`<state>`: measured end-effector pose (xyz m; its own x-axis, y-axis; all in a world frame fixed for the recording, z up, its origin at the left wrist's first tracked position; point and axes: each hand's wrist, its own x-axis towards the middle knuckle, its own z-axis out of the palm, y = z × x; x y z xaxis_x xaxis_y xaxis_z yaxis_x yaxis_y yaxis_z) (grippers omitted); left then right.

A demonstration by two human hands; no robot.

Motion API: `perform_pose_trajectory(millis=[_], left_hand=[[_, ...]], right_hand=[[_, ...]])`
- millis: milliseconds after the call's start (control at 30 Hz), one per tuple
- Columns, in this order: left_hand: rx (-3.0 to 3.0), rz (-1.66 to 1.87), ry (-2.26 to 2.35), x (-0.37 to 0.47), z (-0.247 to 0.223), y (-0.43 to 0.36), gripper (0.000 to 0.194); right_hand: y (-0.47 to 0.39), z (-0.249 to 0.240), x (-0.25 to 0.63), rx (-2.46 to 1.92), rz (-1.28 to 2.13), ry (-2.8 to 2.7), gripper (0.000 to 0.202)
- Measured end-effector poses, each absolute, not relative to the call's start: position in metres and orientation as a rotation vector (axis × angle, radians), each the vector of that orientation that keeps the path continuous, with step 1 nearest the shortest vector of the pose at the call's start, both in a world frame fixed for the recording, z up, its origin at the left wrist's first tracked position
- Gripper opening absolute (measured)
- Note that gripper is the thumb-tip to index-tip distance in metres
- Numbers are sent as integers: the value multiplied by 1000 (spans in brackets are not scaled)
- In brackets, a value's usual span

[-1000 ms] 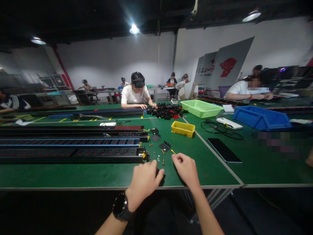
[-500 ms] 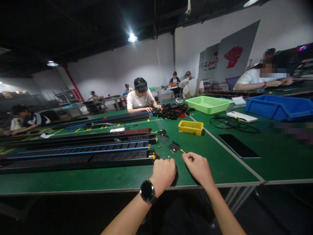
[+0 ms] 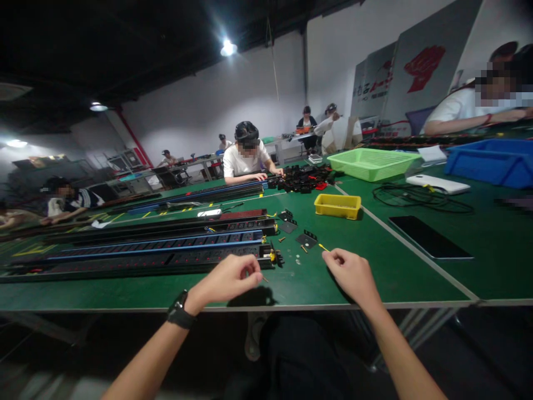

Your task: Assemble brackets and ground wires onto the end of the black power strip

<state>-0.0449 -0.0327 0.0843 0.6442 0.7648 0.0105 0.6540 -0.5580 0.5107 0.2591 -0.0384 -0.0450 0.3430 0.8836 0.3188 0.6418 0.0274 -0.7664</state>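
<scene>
My left hand (image 3: 231, 276) is pinched over the near part of the table, with a small screw (image 3: 265, 279) between thumb and fingertips. Off to the right, my right hand (image 3: 348, 270) is closed on a thin yellow wire (image 3: 322, 246), whose end sticks out past the fingertips. Between and beyond the hands lie a black bracket (image 3: 307, 239), loose screws (image 3: 303, 249) and small pale discs (image 3: 297, 259). Just behind my left hand is the end of a long black socket strip (image 3: 220, 255), where yellow wire ends (image 3: 272, 255) show.
More long strips (image 3: 166, 243) lie side by side at left. A yellow bin (image 3: 337, 213), green basket (image 3: 375, 173) and blue bin (image 3: 487, 172) stand beyond. At right rest a tablet (image 3: 431, 237) and black cable (image 3: 416, 199). A co-worker (image 3: 245, 161) sits opposite beside black parts (image 3: 306, 176).
My left hand has moved left, away from my right hand, and the screw in its fingers now shows. My right hand still grips the yellow wire. The view has shifted slightly.
</scene>
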Motion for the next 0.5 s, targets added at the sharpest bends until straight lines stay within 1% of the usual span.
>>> perform_pose_trajectory(millis=[167,333,500], left_hand=[[2186,566,1197,-74,81,37,28],[2169,531,1154,-65,67,97,28],[2111,539,1112,-46,52,129,26]], right_hand=[[-38,-43,260,-1686,366,-1364,45],[-39,-42,260,-1691,367,-1346,45],[-39,-41,260,-1684,362,-1335,46]])
